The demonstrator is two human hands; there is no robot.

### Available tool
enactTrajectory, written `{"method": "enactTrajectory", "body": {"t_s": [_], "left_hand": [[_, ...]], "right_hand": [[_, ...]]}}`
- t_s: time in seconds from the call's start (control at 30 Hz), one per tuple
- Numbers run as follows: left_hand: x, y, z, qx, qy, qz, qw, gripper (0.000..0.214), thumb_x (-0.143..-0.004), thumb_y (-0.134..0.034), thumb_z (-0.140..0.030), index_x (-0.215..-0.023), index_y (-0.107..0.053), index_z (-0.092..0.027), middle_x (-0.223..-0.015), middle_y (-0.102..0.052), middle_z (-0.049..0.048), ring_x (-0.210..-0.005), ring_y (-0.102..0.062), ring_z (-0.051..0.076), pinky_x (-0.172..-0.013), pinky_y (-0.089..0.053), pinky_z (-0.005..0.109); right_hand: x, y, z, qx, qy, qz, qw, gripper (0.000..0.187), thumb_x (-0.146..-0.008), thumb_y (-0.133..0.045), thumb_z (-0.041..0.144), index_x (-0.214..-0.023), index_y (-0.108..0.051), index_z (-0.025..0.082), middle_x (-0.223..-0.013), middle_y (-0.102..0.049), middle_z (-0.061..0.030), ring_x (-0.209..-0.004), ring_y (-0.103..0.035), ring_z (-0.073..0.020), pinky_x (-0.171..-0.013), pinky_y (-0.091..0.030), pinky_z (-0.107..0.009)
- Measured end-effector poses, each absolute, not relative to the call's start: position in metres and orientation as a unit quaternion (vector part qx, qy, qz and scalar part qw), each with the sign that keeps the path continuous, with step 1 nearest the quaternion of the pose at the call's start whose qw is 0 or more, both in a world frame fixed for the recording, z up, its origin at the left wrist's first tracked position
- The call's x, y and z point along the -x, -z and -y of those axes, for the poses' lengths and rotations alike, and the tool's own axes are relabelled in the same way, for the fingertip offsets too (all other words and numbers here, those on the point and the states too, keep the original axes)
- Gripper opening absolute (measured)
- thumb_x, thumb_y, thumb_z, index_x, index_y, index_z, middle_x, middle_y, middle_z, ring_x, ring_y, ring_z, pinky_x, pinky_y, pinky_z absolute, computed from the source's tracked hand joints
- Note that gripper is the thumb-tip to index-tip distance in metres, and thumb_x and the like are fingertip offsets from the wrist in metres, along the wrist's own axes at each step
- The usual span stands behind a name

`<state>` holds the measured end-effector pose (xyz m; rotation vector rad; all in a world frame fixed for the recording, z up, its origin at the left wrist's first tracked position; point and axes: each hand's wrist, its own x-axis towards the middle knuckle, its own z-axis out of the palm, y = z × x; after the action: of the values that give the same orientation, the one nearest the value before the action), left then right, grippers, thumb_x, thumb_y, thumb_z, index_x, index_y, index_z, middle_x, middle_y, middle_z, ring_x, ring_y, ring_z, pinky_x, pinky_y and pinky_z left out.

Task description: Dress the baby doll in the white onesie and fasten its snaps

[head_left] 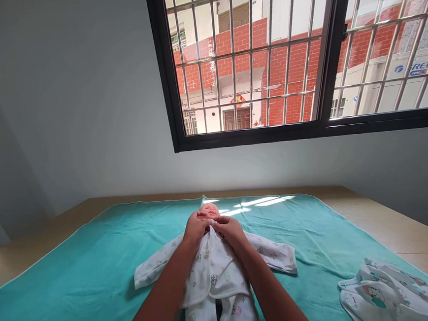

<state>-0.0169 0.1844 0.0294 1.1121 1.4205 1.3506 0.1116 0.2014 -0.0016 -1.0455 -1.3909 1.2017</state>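
Note:
A baby doll (209, 209) lies on its back, its head away from me. It wears a white baby jacket (216, 274) with small printed figures, sleeves spread to both sides, and matching white trousers (241, 316) below. At the neck of the jacket my left hand (198, 226) and my right hand (228, 227) come together, fingers pinched on the collar edges just under the doll's chin. The jacket's front hangs loosely over the doll's body. My fingers hide the exact spot they grip.
A turquoise cloth (96, 268) covers most of the wooden table (392, 215). Folded white printed baby clothes (387, 290) lie at the near right. Behind the table stand a grey wall (84, 116) and a barred window (249, 138); sunlight falls near the doll's head.

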Motion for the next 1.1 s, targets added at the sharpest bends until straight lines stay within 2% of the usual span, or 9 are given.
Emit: {"method": "enactTrajectory", "body": {"t_s": [0.13, 0.27, 0.4, 0.53, 0.6, 0.8, 0.87, 0.97, 1.1], "left_hand": [[0.023, -0.028, -0.181, -0.459, -0.543, -0.541, 0.449, 0.034, -0.061, -0.067, -0.016, -0.091, -0.052, -0.016, -0.071, -0.065, -0.0008, -0.053, -0.054, 0.008, -0.052, -0.039, 0.021], [0.027, -0.027, -0.181, -0.487, -0.521, -0.546, 0.440, 0.030, -0.063, -0.065, -0.016, -0.091, -0.056, -0.016, -0.074, -0.065, 0.0002, -0.052, -0.053, 0.008, -0.051, -0.038, 0.022], [0.031, -0.028, -0.182, -0.514, -0.503, -0.594, 0.360, 0.021, -0.064, -0.069, -0.018, -0.083, -0.059, -0.016, -0.078, -0.066, 0.0025, -0.069, -0.059, 0.014, -0.064, -0.043, 0.025], [0.037, -0.025, -0.174, -0.539, -0.473, -0.641, 0.274, 0.011, -0.065, -0.068, -0.019, -0.073, -0.061, -0.017, -0.076, -0.065, 0.0034, -0.078, -0.060, 0.020, -0.073, -0.042, 0.030], [0.041, -0.025, -0.165, -0.559, -0.453, -0.643, 0.262, 0.005, -0.070, -0.064, -0.021, -0.072, -0.063, -0.016, -0.078, -0.067, 0.0050, -0.081, -0.061, 0.021, -0.076, -0.042, 0.031], [0.049, -0.036, -0.132, -0.631, -0.403, -0.599, 0.283, 0.019, -0.076, -0.058, -0.028, -0.080, -0.073, -0.016, -0.087, -0.073, 0.0046, -0.087, -0.064, 0.022, -0.079, -0.045, 0.030], [0.050, -0.040, -0.127, -0.648, -0.390, -0.589, 0.284, 0.020, -0.075, -0.060, -0.029, -0.081, -0.074, -0.017, -0.090, -0.073, 0.0042, -0.089, -0.064, 0.021, -0.079, -0.045, 0.029], [0.049, -0.042, -0.128, -0.663, -0.372, -0.587, 0.277, 0.020, -0.074, -0.060, -0.031, -0.079, -0.073, -0.016, -0.087, -0.072, 0.0045, -0.084, -0.063, 0.021, -0.074, -0.045, 0.029], [0.047, -0.044, -0.133, -0.679, -0.354, -0.586, 0.265, 0.021, -0.073, -0.061, -0.033, -0.075, -0.072, -0.015, -0.077, -0.070, 0.0040, -0.073, -0.061, 0.020, -0.065, -0.042, 0.029]], "right_hand": [[-0.112, 0.004, -0.203, 0.434, -0.490, 0.580, 0.485, 0.031, -0.065, -0.073, 0.036, -0.089, -0.075, 0.015, -0.077, -0.073, -0.0042, -0.069, -0.064, -0.0174, -0.062, -0.046, -0.025], [-0.109, 0.005, -0.204, 0.446, -0.471, 0.593, 0.477, 0.034, -0.067, -0.071, 0.038, -0.091, -0.071, 0.014, -0.079, -0.073, -0.0051, -0.070, -0.064, -0.0172, -0.063, -0.047, -0.025], [-0.107, 0.000, -0.204, 0.474, -0.417, 0.624, 0.460, 0.023, -0.070, -0.067, 0.035, -0.081, -0.064, 0.015, -0.079, -0.069, -0.0042, -0.074, -0.061, -0.0170, -0.065, -0.045, -0.025], [-0.109, -0.014, -0.197, 0.499, -0.361, 0.671, 0.413, 0.013, -0.076, -0.059, 0.030, -0.073, -0.059, 0.017, -0.069, -0.063, -0.0003, -0.064, -0.054, -0.0141, -0.057, -0.037, -0.024], [-0.112, -0.024, -0.190, 0.500, -0.337, 0.702, 0.379, 0.018, -0.078, -0.058, 0.032, -0.067, -0.056, 0.018, -0.063, -0.059, 0.0010, -0.059, -0.050, -0.0129, -0.054, -0.033, -0.024], [-0.111, -0.052, -0.163, 0.507, -0.233, 0.788, 0.259, 0.044, -0.073, -0.068, 0.043, -0.047, -0.041, 0.020, -0.049, -0.046, 0.0020, -0.051, -0.040, -0.0127, -0.051, -0.023, -0.027], [-0.108, -0.056, -0.159, 0.523, -0.190, 0.800, 0.222, 0.041, -0.074, -0.065, 0.034, -0.046, -0.039, 0.020, -0.048, -0.046, 0.0008, -0.051, -0.043, -0.0133, -0.051, -0.023, -0.028], [-0.108, -0.057, -0.160, 0.525, -0.197, 0.798, 0.221, 0.031, -0.074, -0.057, 0.018, -0.046, -0.043, 0.020, -0.046, -0.051, -0.0006, -0.050, -0.047, -0.0133, -0.051, -0.026, -0.027], [-0.112, -0.052, -0.165, 0.529, -0.224, 0.778, 0.255, 0.016, -0.075, -0.054, 0.016, -0.060, -0.054, 0.019, -0.046, -0.056, 0.0002, -0.048, -0.051, -0.0136, -0.052, -0.032, -0.025]]}}
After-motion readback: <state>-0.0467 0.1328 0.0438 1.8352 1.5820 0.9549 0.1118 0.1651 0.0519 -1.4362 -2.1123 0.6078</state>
